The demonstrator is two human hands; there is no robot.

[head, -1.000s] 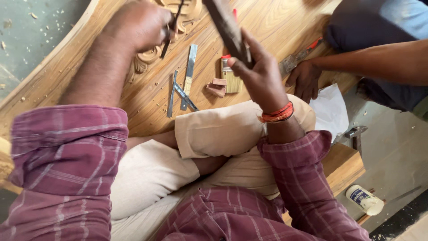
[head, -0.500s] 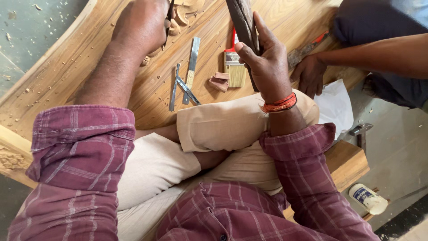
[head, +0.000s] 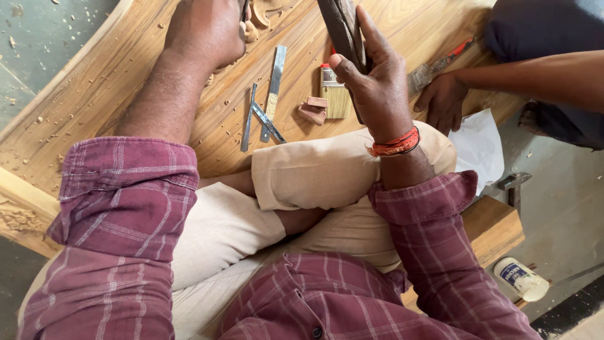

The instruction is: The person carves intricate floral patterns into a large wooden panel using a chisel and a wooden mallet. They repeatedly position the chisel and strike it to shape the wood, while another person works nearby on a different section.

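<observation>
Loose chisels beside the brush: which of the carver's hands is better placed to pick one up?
Probably left. The chisels lie just below the left hand; the right hand grips a dark wooden mallet.

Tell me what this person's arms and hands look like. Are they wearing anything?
Both arms wear maroon checked sleeves rolled up near the elbows. The right hand has an orange-red thread band at the wrist. The left hand is bare: no gloves, no band showing.
</observation>
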